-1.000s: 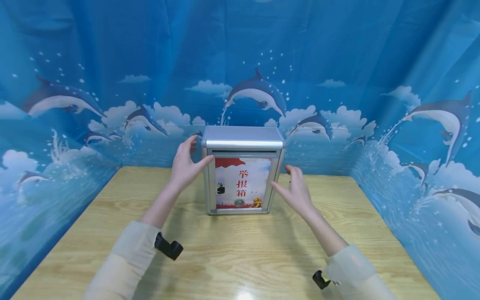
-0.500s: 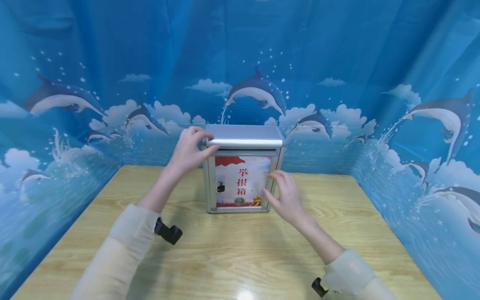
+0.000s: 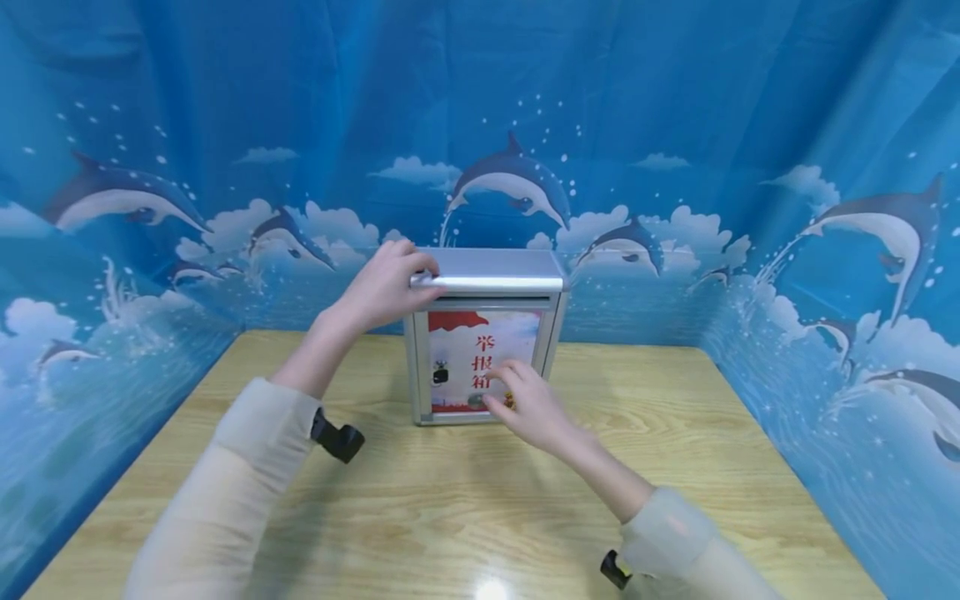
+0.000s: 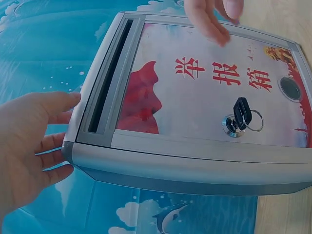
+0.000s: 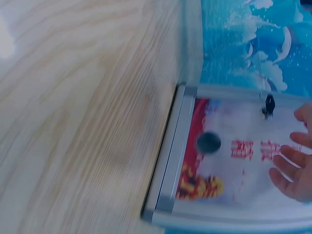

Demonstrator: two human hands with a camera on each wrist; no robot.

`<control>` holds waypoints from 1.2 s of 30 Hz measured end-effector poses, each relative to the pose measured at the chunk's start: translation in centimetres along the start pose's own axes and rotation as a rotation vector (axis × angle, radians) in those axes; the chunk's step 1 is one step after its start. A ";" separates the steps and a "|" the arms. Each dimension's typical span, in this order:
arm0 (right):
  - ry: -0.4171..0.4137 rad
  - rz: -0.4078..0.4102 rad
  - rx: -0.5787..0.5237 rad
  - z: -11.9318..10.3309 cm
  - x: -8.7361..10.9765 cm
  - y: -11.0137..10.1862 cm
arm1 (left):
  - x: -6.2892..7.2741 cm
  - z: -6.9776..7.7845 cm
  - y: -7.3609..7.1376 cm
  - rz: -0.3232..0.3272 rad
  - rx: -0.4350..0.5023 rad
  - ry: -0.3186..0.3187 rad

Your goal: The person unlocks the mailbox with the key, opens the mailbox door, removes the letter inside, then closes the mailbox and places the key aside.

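Observation:
A silver metal letter box (image 3: 450, 350) with a slot near its top and red characters on its front panel stands upright on the table. My left hand (image 3: 386, 287) holds its top left corner, thumb at the front edge and fingers over the top. A black-headed key (image 4: 242, 111) on a small ring sits in the lock at the panel's left side. My right hand (image 3: 536, 408) hovers before the lower part of the panel, fingers loosely bent and holding nothing; in the right wrist view its fingers (image 5: 292, 165) overlap the panel. Low on the panel is a round dark window (image 4: 290, 89).
The wooden table (image 3: 435, 517) reaches up to blue curtains (image 3: 300, 100) printed with dolphins, at the back and both sides. The box stands near the back curtain. A small black camera (image 3: 337, 437) is strapped to the left wrist.
My left hand has come from beside the box onto its top left corner. My right hand has moved left from the box's right edge to the front of the panel.

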State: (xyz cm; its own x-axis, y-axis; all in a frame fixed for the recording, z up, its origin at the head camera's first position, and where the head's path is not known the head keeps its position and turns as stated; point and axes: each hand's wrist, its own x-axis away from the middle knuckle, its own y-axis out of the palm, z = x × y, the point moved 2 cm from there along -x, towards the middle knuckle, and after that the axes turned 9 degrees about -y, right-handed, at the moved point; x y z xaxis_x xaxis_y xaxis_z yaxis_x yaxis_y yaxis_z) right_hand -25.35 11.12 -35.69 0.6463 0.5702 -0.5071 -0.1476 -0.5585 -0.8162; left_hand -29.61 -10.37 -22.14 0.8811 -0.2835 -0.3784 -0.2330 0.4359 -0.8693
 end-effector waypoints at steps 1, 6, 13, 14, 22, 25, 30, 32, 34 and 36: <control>0.030 -0.018 -0.022 -0.3 -0.3 0.2 | 0.0 0.1 0.0 -0.005 0.000 0.002; 0.173 -0.037 -0.179 -1.3 -2.0 1.6 | -0.1 0.1 0.0 -0.003 0.002 0.028; 0.347 -0.039 -0.371 -1.4 -3.9 4.3 | -0.3 0.0 0.1 -0.001 -0.032 0.058; 0.363 -0.040 -0.391 -1.4 -4.0 4.6 | -0.3 0.0 0.1 -0.004 -0.038 0.057; 0.338 0.049 -0.390 -1.9 -4.8 5.9 | -0.3 0.1 -0.1 0.010 -0.061 0.069; 0.341 0.080 -0.387 -2.0 -4.9 6.0 | -0.3 0.1 0.0 0.020 -0.063 0.072; 0.350 0.115 -0.373 -2.2 -5.0 6.0 | -0.3 0.0 0.1 0.036 -0.058 0.079; 0.346 0.131 -0.355 -2.2 -5.1 6.1 | -0.3 0.0 0.1 0.043 -0.053 0.087; 0.336 0.144 -0.336 -2.2 -5.1 6.2 | -0.2 -0.1 0.1 0.049 -0.045 0.098; 0.322 0.154 -0.317 -2.1 -5.1 6.3 | -0.2 -0.2 0.2 0.053 -0.034 0.110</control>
State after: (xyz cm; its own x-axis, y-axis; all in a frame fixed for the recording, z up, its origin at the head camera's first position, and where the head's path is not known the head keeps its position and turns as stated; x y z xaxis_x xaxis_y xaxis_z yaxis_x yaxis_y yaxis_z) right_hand -28.03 3.42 -37.67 0.8414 0.2791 -0.4628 -0.0561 -0.8066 -0.5884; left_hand -29.91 -10.36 -22.27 0.8170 -0.3535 -0.4555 -0.2942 0.4239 -0.8566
